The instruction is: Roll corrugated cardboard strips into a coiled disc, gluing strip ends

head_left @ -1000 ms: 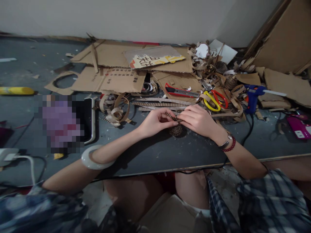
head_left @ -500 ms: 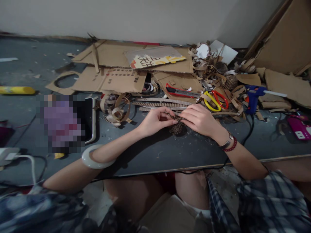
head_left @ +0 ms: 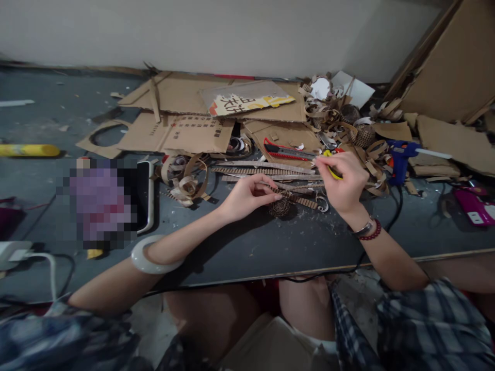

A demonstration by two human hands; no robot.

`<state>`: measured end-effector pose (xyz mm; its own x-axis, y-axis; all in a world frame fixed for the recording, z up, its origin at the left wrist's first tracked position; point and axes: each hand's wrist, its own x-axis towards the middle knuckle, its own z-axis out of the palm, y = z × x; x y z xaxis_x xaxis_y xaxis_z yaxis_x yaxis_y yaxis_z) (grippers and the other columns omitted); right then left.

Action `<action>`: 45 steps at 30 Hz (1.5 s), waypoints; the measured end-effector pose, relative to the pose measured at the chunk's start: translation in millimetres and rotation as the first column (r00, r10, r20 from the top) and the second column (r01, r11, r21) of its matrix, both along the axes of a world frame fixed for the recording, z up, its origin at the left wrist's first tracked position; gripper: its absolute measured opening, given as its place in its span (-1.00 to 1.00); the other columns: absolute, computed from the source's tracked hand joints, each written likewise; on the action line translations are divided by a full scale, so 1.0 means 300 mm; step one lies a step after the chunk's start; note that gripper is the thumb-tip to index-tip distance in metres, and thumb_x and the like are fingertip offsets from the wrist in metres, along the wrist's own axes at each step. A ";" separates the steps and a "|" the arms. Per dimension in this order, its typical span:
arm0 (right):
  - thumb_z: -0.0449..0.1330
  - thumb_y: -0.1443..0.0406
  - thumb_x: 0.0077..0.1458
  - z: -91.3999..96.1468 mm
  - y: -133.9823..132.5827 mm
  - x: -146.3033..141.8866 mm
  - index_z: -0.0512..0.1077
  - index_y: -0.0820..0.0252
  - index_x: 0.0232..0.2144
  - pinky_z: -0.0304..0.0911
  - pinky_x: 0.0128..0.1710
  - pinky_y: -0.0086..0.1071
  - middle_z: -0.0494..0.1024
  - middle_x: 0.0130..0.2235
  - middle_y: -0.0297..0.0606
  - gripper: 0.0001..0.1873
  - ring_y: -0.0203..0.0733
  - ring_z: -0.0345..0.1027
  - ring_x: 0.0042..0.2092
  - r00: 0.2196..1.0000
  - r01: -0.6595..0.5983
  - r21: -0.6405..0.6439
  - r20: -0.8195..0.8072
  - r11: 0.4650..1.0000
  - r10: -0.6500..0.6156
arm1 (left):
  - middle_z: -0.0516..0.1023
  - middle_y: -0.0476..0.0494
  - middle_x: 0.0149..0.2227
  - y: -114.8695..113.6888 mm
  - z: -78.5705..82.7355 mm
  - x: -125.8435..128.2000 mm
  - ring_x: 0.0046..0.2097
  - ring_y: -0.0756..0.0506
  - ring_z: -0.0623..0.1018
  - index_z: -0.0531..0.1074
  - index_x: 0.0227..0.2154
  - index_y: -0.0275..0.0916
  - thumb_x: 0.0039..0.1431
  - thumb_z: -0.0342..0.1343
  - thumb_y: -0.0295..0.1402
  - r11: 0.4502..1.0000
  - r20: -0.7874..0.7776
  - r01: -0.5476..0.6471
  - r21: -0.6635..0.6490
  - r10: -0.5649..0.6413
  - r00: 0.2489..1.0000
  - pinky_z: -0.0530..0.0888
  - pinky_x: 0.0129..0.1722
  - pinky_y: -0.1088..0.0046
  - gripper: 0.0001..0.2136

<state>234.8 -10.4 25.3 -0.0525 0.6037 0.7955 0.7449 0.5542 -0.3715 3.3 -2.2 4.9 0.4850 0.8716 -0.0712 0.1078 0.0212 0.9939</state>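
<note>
My left hand (head_left: 249,198) is closed, thumb and fingers pinching one end of a ridged corrugated cardboard strip (head_left: 303,201). At the strip's right end is a pale paper curl (head_left: 323,203). Just below my left fingertips lies a round coil of corrugated cardboard (head_left: 280,207) on the table. My right hand (head_left: 346,178) is raised to the right, thumb and fingers pinched together; what is between them, if anything, is too small to make out. It partly covers the yellow-and-red scissors (head_left: 334,174). Left of its fingertips lies a red utility knife (head_left: 288,151).
Flat cardboard sheets (head_left: 193,131) and more corrugated strips (head_left: 263,171) lie behind my hands. A heap of scraps (head_left: 358,126) and a blue glue gun (head_left: 400,159) are at right. Curled strips (head_left: 189,178) and a phone (head_left: 146,201) are at left.
My right hand has left the strip beside my left hand and moved right, over the scissors. More of the strip and its pale curl now show. My left hand stays nearly in place.
</note>
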 end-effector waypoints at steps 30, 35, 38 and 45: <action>0.11 0.33 0.19 -0.033 0.016 -0.010 0.50 0.21 -0.34 0.33 -0.16 -0.24 0.58 -0.37 -0.22 -0.83 -0.19 0.42 -0.26 0.977 -0.116 -0.097 0.170 0.988 0.131 | 0.55 -0.05 -0.48 -0.002 -0.001 0.001 -0.46 0.03 0.51 0.35 -0.33 -0.31 -0.06 0.31 -0.24 1.000 -0.002 -0.006 0.004 0.006 1.000 0.40 -0.43 0.54 -0.67; 0.12 0.33 0.18 -0.028 0.013 -0.009 0.50 0.19 -0.32 0.35 -0.15 -0.25 0.60 -0.33 -0.24 -0.85 -0.20 0.45 -0.24 0.976 -0.125 -0.106 0.165 0.986 0.141 | 0.57 -0.08 -0.46 -0.002 -0.003 -0.001 -0.45 0.01 0.53 0.35 -0.32 -0.31 -0.04 0.31 -0.23 1.000 -0.005 -0.006 0.012 0.006 1.000 0.41 -0.41 0.52 -0.67; 0.18 0.25 0.14 -0.026 0.008 -0.009 0.44 0.16 -0.51 0.34 -0.28 -0.30 0.51 -0.49 -0.29 -0.80 -0.24 0.39 -0.37 0.984 -0.058 -0.079 0.165 0.995 0.071 | 0.57 -0.09 -0.46 -0.003 -0.002 -0.001 -0.44 0.00 0.54 0.36 -0.32 -0.31 -0.05 0.31 -0.22 1.000 -0.011 -0.005 0.016 0.005 1.000 0.42 -0.41 0.51 -0.66; -0.06 0.43 0.22 -0.001 0.000 -0.014 0.46 0.12 -0.14 0.30 -0.05 -0.17 0.52 -0.16 -0.17 -0.67 -0.13 0.37 -0.07 0.960 -0.095 -0.108 0.252 0.990 0.120 | 0.58 -0.08 -0.46 -0.003 0.001 0.000 -0.44 0.00 0.54 0.36 -0.33 -0.31 -0.06 0.31 -0.22 1.000 -0.007 -0.010 0.024 0.010 1.000 0.43 -0.40 0.51 -0.67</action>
